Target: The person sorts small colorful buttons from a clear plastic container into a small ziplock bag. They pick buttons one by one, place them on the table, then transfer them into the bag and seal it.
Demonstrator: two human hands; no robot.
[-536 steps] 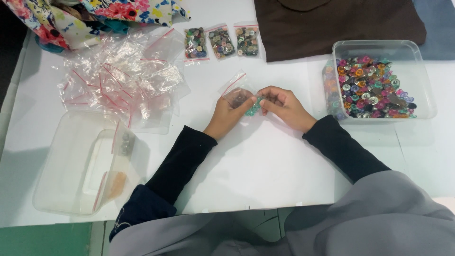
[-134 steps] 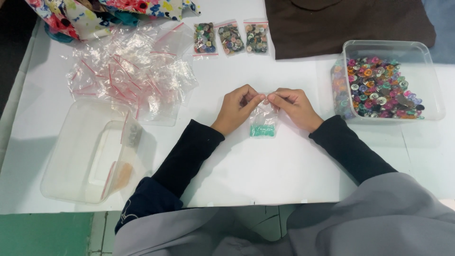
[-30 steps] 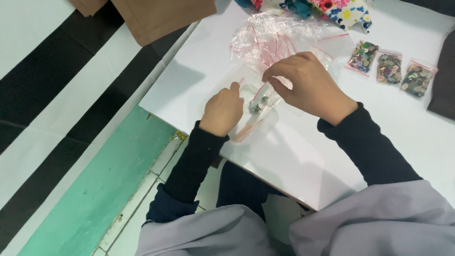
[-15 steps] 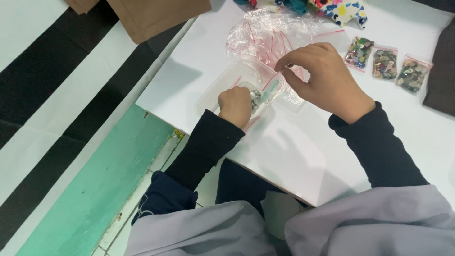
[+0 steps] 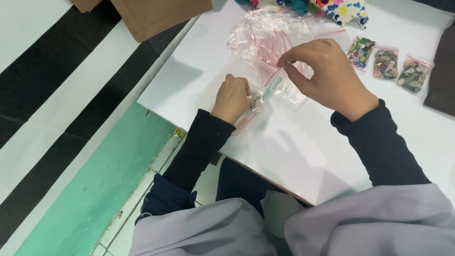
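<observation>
My left hand [image 5: 231, 98] rests inside a shallow clear plastic container [image 5: 208, 95], with its fingers closed around some small silvery pieces [image 5: 255, 99]. My right hand [image 5: 329, 71] hovers just to the right and pinches the top of a small clear zip bag [image 5: 275, 86]. The bag has a red seal strip and something green inside. Its mouth hangs right beside my left fingertips.
A heap of empty zip bags [image 5: 265, 33] lies behind the container. Three filled button bags [image 5: 385, 61] sit in a row at the back right. Floral cloth [image 5: 339, 8] and brown cloth [image 5: 156, 14] lie at the far edge, dark cloth [image 5: 441, 71] at the right. The table edge [image 5: 189, 125] drops to a green floor.
My left hand has shifted right inside the container toward the bag. My right hand has lifted slightly up and to the right with the bag.
</observation>
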